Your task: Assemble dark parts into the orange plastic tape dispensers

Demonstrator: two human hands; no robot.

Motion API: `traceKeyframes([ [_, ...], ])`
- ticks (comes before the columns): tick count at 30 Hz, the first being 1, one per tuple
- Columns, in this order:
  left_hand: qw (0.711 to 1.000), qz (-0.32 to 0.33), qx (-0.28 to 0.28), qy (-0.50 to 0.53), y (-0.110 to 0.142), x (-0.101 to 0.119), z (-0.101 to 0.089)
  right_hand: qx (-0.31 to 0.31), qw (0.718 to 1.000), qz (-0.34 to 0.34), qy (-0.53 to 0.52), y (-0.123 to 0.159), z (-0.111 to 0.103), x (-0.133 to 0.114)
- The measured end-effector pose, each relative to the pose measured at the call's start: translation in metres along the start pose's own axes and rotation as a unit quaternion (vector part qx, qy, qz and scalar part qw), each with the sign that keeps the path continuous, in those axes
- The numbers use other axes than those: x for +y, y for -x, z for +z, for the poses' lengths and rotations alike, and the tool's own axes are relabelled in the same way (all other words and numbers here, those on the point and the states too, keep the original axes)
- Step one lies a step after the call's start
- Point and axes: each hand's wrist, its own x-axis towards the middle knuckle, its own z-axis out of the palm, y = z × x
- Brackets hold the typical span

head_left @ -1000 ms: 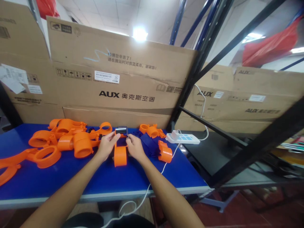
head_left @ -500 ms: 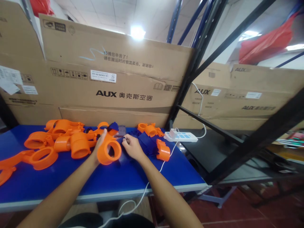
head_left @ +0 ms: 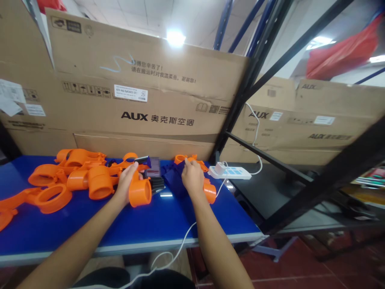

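My left hand (head_left: 126, 182) is closed around an orange plastic tape dispenser (head_left: 140, 193), its ring end turned towards me. A dark piece with a pale edge (head_left: 142, 159) sticks up by the thumb. Just right of the dispenser is a black ridged piece (head_left: 157, 184); whether it is attached I cannot tell. My right hand (head_left: 193, 176) is closed at the right side of a pile of dark blue flat pieces (head_left: 173, 180). Its fingertips are hidden, so what they pinch cannot be made out. Another orange dispenser (head_left: 209, 191) lies partly behind the right wrist.
Several orange dispensers (head_left: 100, 183) are heaped on the left of the blue table (head_left: 120, 230). A dark flat device (head_left: 154, 166) lies behind the hands. A white power strip (head_left: 229, 171) and its cable (head_left: 187, 236) are at the right. Cardboard (head_left: 156, 96) stands behind.
My right hand has moved right, from beside the dispenser to the blue pile. The dispenser in my left hand has turned, and the black ridged piece now shows.
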Motion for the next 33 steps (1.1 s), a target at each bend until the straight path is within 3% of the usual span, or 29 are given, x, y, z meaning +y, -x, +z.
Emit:
traceKeyframes([
  [6, 0.998, 0.009, -0.008, -0.056, -0.002, -0.001, -0.001, -0.044, 0.998, -0.003, 0.04, -0.002, -0.006, -0.003],
  [12, 0.999, 0.006, -0.002, -0.051, -0.001, -0.001, 0.0, -0.025, 0.999, 0.011, 0.043, -0.004, -0.012, -0.005],
  [21, 0.999, 0.004, -0.009, -0.048, 0.004, -0.001, 0.004, -0.024, 1.0, 0.015, -0.008, -0.006, 0.006, 0.001],
  [25, 0.998, 0.008, -0.028, -0.062, 0.005, -0.005, 0.005, 0.018, 0.998, -0.001, -0.065, -0.002, 0.007, -0.003],
  [27, 0.996, 0.019, -0.033, -0.081, 0.004, -0.007, 0.004, 0.041, 0.982, -0.065, -0.17, 0.002, 0.007, -0.01],
  [30, 0.993, 0.045, -0.036, -0.101, 0.002, -0.01, 0.002, 0.021, 0.915, -0.193, -0.355, 0.01, 0.008, -0.028],
  [33, 0.993, 0.048, -0.047, -0.102, 0.001, -0.012, 0.003, -0.016, 0.872, -0.244, -0.425, 0.019, 0.011, -0.047],
])
